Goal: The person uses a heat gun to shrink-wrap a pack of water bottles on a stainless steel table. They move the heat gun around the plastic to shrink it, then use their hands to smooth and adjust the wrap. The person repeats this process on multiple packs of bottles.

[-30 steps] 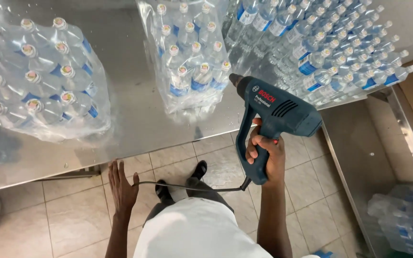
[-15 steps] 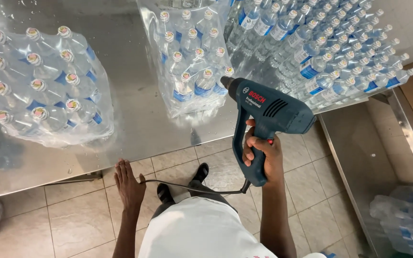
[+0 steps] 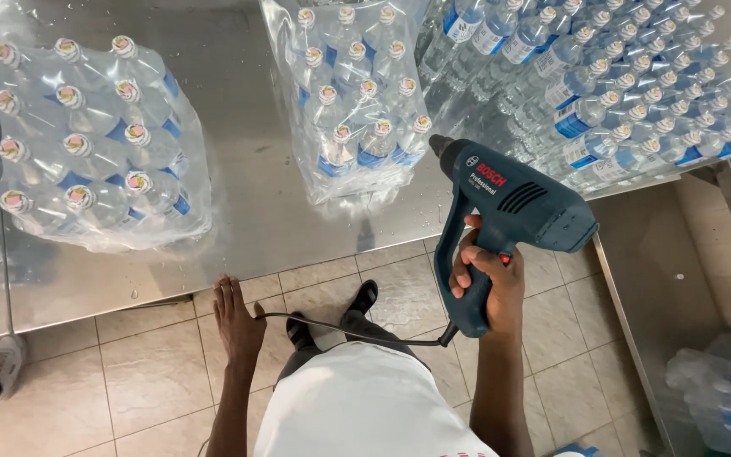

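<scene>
1. Since a moment ago I have drawn the heat gun [image 3: 501,220] a little lower and closer to me, its nozzle now just off the bottom-right corner of the middle pack, and my left hand has sunk slightly toward the worktop's near edge.
2. At 9 o'clock, the left pack of water bottles [image 3: 95,144] lies on the steel worktop [image 3: 239,211]; its clear film looks drawn fairly snug round the bottles, so I judge that one largely done.
3. My left hand [image 3: 239,317] hangs at about 7 o'clock over the tiled floor [image 3: 145,372], fingers straight and lightly spread, holding nothing and touching nothing.
4. At 12 o'clock, the middle pack [image 3: 357,101] stands in looser film, with folds and slack along its top and sides; I judge this pack to be the one in hand, partly shrunk with its near corner left to tighten.
5. My right hand [image 3: 488,283] is wrapped tight round the gun's grip at 4 o'clock, nozzle aimed toward 11 o'clock at that pack.
6. At 2 o'clock, rows of loose bottles [image 3: 636,93] crowd the worktop, unwrapped as far as I can tell.
</scene>
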